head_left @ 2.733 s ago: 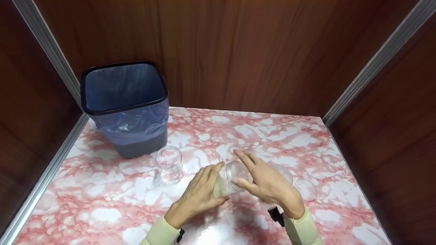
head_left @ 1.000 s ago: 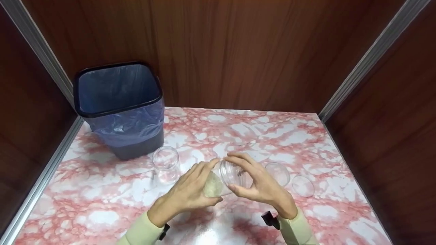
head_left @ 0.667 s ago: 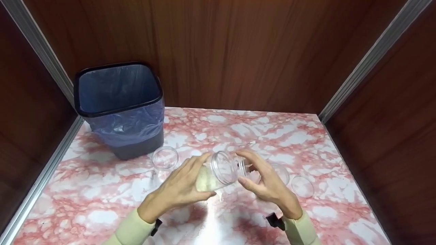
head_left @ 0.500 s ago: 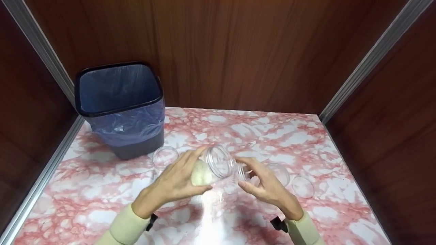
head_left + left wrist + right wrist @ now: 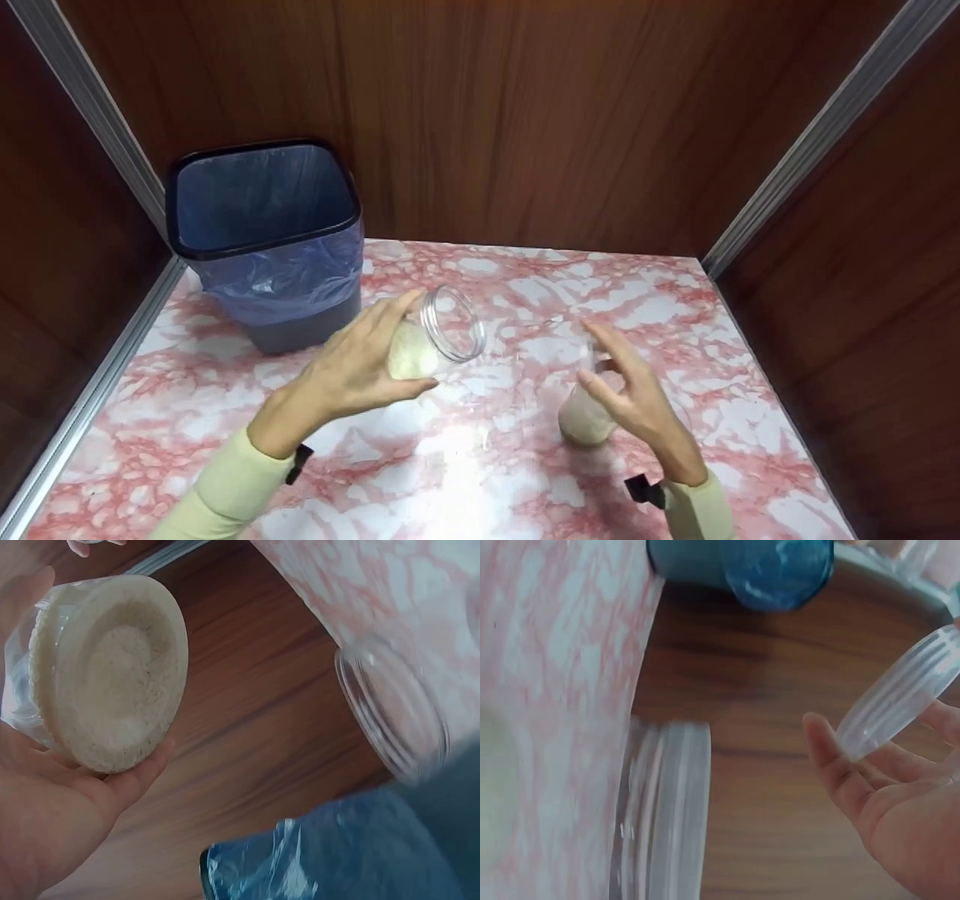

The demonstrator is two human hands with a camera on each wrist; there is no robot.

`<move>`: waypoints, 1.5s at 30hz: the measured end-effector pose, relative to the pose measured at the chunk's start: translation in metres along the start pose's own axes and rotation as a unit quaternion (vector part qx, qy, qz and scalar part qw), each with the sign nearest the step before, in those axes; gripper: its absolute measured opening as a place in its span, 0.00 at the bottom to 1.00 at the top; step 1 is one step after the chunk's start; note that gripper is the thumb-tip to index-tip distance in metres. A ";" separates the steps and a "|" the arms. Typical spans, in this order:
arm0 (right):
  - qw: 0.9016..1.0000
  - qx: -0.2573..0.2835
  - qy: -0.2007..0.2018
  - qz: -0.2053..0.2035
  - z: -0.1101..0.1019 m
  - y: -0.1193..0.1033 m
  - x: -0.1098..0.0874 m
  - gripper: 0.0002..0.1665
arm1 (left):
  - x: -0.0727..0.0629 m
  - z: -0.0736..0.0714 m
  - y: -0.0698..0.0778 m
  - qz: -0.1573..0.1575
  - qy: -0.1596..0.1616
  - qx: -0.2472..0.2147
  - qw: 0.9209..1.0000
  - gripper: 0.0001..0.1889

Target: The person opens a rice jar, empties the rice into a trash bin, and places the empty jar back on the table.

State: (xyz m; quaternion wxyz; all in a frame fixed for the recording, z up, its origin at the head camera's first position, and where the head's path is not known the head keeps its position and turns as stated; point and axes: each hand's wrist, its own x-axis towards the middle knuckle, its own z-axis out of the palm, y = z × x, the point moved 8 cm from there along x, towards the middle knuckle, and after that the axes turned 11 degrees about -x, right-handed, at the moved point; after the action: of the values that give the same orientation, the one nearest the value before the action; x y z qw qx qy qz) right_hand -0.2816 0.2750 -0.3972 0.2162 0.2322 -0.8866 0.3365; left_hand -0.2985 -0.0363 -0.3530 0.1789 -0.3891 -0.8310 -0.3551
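My left hand (image 5: 349, 367) grips a clear jar (image 5: 456, 330) with pale grains that look like rice in it. The jar is tilted, its uncovered mouth facing right; its grain-packed base (image 5: 120, 675) faces the left wrist camera. My right hand (image 5: 637, 394) pinches a clear ridged lid (image 5: 904, 690) between thumb and fingers; in the head view the lid is blurred. Below that hand, another clear jar with pale contents (image 5: 586, 420) stands on the table. A further clear jar (image 5: 394, 709) shows in the left wrist view, mostly hidden behind my left hand in the head view.
A dark bin (image 5: 307, 322) with a blue liner stands at the back left of the red-and-white marbled table (image 5: 480, 270). Brown wooden panels (image 5: 480, 120) rise at the back and both sides. A thin clear disc (image 5: 681, 412) lies partly behind my right wrist.
The lid has come off the jar. My left hand has moved left and up with the jar, and my right hand right with the lid, uncovering the second filled jar.
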 end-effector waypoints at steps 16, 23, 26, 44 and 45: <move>0.978 -0.049 -0.041 0.201 -0.028 0.076 0.001 0.32 | 0.012 -0.079 -0.011 -0.001 -0.008 0.034 0.999 0.54; 0.961 -0.077 -0.118 0.238 -0.020 0.146 -0.006 0.35 | 0.023 -0.120 -0.026 -0.029 0.005 0.028 0.999 0.54; 0.955 -0.109 -0.151 0.232 -0.011 0.159 -0.005 0.38 | 0.022 -0.138 -0.036 -0.060 0.018 0.029 0.998 0.54; 0.910 -0.237 -0.242 0.241 0.033 0.200 -0.019 0.43 | 0.028 -0.185 -0.074 -0.178 0.010 0.046 0.983 0.54; 0.907 -0.236 -0.250 0.244 0.036 0.201 -0.020 0.42 | 0.028 -0.188 -0.076 -0.180 0.010 0.048 0.982 0.54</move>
State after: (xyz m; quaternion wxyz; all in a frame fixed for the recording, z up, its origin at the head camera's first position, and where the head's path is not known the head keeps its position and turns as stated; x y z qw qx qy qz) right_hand -0.3856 0.3888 -0.5323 -0.0529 0.0271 -0.9941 0.0911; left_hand -0.3715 -0.1927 -0.2426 0.1391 -0.2201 -0.9017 -0.3452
